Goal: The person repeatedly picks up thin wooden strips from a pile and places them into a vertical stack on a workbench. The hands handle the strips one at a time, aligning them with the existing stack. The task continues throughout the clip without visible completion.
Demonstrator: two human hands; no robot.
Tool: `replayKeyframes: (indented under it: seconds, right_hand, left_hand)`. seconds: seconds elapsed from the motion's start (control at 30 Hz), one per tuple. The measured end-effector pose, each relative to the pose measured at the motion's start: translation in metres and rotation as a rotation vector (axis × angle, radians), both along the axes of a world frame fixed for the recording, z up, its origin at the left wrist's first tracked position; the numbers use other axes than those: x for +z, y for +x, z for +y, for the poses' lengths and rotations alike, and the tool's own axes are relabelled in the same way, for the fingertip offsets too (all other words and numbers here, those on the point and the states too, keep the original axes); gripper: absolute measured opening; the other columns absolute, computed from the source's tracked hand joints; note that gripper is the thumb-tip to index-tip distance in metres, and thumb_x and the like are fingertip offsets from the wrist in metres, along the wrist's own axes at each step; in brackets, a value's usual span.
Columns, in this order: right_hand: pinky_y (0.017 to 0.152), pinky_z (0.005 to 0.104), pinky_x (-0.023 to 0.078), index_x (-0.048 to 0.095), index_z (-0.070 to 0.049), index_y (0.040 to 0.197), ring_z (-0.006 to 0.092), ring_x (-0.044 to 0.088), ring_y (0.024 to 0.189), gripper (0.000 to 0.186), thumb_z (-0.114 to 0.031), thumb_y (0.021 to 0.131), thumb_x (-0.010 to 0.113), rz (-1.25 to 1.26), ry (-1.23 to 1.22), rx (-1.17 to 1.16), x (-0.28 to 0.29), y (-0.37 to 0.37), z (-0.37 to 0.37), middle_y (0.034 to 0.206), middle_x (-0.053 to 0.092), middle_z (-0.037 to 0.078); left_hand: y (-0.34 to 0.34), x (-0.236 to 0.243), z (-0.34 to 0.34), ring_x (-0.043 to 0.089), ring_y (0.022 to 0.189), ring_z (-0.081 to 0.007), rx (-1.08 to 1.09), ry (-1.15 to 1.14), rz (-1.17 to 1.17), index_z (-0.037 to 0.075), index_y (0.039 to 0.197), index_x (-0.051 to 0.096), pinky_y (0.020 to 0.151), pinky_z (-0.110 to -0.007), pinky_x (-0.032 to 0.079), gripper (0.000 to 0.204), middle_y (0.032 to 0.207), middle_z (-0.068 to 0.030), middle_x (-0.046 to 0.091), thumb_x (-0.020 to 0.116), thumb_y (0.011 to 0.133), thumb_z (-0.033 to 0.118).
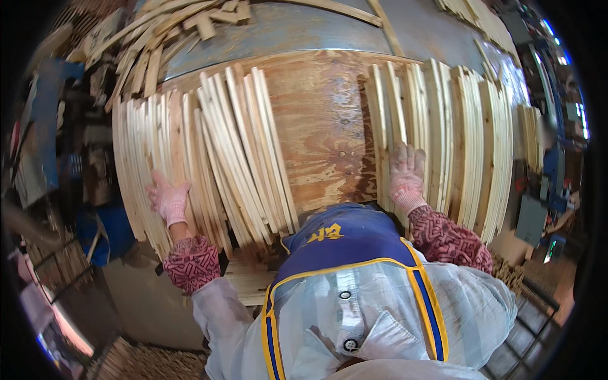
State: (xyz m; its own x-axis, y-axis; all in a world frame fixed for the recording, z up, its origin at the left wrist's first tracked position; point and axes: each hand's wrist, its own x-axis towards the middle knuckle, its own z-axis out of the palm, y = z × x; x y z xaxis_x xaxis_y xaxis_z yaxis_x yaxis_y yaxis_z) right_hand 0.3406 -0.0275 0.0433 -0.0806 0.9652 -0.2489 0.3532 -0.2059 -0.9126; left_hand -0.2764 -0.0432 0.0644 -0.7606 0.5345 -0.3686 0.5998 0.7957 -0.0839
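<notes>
Pale wooden strips lie side by side on a plywood board point(320, 126), in a left group point(234, 158) and a right group point(468, 139), with bare board between them. The left group's inner strips slant slightly. My left hand point(170, 197), in a pink glove, rests on the left group with fingers spread. My right hand point(407, 174), gloved likewise, lies over the right group's inner strips near the board's gap, fingers extended upward. Both forearms have red patterned sleeve covers.
Loose offcuts point(209, 25) are piled on a metal surface point(304, 35) beyond the board. A blue object point(104, 231) stands at left, and a small bundle of strips point(531, 136) is at right. My blue apron point(335, 247) borders the board's near edge.
</notes>
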Motion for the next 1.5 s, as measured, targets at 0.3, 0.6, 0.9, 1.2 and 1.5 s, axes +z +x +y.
replayKeyframes:
  seconds: [0.3,0.6,0.9,1.2,1.5]
  right_hand:
    - [0.127,0.0515,-0.003,0.025,-0.016,0.160,0.0332,0.004,0.157,0.064,-0.023,0.098,0.040,-1.699,-0.177,0.742,0.086,-0.051,0.026,0.168,0.010,0.019]
    - [0.126,0.0483,0.003,0.032,-0.009,0.158,0.0322,0.006,0.157,0.071,-0.018,0.090,0.051,-1.633,-0.128,0.561,0.088,-0.067,0.018,0.169,0.009,0.019]
    - [0.126,0.0484,0.004,0.030,-0.017,0.160,0.0340,0.013,0.155,0.072,-0.019,0.091,0.051,-1.828,-0.126,0.607,0.037,-0.052,-0.001,0.167,0.019,0.016]
    - [0.126,0.0492,0.010,0.041,-0.018,0.155,0.0331,0.024,0.152,0.065,-0.033,0.093,0.056,-1.590,0.006,0.518,0.085,-0.078,0.005,0.163,0.029,0.018]
    - [0.108,0.0344,0.046,0.048,-0.004,0.147,0.0250,0.059,0.127,0.052,-0.012,0.097,0.060,-0.252,-0.030,0.791,-0.032,-0.201,0.041,0.140,0.060,0.017]
  left_hand:
    - [-0.029,0.025,-0.005,0.052,0.130,-0.0412,0.015,0.114,-0.090,0.020,0.158,0.024,0.108,-0.049,0.044,0.113,0.133,-0.0300,0.057,0.087,0.067,0.040]
    - [-0.026,0.009,-0.022,0.046,0.137,-0.0404,-0.024,0.021,0.098,0.020,0.158,0.027,0.113,-0.047,0.039,0.105,0.147,-0.0283,0.046,0.081,0.073,0.049]
    - [0.112,-0.017,-0.024,0.040,0.144,-0.0366,-0.201,0.348,-0.292,0.014,0.158,0.029,0.117,-0.046,0.035,0.088,0.156,-0.0187,0.042,0.070,0.088,0.049]
    - [0.100,-0.107,-0.081,0.043,0.142,-0.0362,-0.068,0.465,-0.882,0.001,0.154,0.034,0.117,-0.043,0.036,0.103,0.154,-0.0239,0.043,0.078,0.080,0.057]
    - [0.164,-0.028,-0.047,0.041,0.141,-0.0393,-0.010,0.421,-0.553,0.005,0.157,0.025,0.115,-0.044,0.036,0.107,0.152,-0.0281,0.041,0.072,0.080,0.063]
